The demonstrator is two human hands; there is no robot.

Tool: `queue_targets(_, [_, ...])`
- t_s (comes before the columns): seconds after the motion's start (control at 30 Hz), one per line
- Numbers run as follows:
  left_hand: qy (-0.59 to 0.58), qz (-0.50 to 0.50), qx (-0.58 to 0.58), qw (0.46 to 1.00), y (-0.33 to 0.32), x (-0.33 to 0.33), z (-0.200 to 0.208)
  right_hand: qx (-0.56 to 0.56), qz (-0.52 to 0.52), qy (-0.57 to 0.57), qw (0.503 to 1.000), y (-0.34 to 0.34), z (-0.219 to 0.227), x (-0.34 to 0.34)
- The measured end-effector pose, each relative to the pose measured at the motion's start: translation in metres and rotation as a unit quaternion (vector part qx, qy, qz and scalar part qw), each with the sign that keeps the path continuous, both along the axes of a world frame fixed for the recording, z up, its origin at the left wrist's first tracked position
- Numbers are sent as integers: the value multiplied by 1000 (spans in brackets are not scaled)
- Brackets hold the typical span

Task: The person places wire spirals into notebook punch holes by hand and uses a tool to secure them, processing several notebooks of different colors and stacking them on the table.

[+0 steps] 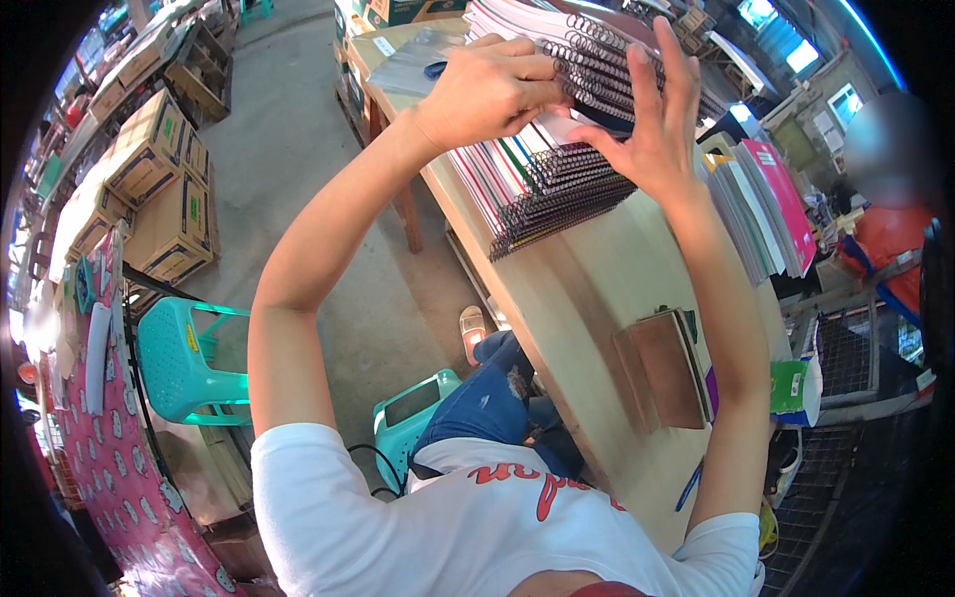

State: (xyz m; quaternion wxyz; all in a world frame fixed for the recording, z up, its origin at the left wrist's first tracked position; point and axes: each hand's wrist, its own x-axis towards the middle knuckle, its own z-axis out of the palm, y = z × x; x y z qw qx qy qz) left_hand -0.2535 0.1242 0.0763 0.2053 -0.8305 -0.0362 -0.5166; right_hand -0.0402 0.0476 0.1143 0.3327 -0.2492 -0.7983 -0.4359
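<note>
Two piles of spiral notebooks sit at the far end of the table, one on the other. The upper notebooks (597, 65) lie turned at an angle to the lower notebooks (557, 189), their black wire coils toward the right and near side. My left hand (497, 90) is closed, fingers curled at the near corner of the upper pile; its fingertips are partly hidden. Beside the coils on the right, my right hand (652, 134) is open, fingers spread upward and thumb pointing toward the pile. Whether its palm touches the coils I cannot tell.
On the wooden table (587, 289) lie a brown notebook-like block (667, 368), a blue pen (688, 486) and, at right, stacked notebooks (746, 209) with a pink cover. Clear plastic (413, 62) lies left of the piles. Teal stools (189, 358) and cardboard boxes (164, 199) stand left.
</note>
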Motion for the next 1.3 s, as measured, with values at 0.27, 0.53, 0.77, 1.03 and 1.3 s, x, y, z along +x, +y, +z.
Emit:
queue_targets(0.27, [2,8,4,1000,3,2,-2,6,-10,-79,997,-5,10,2])
queue_targets(0.53, [12,-6,3,1000,-2,0,6,-23,15,-147,989,-7,22,-2])
queue_targets(0.77, [22,24,11,999,1,-9,7,-52,40,-160,985,-11,32,-20])
queue_targets(1.03, [5,-8,22,1000,5,-5,7,-52,7,-195,979,-17,31,-25])
queue_targets(1.3, [21,22,26,999,2,-2,15,69,77,-189,977,-8,6,-14])
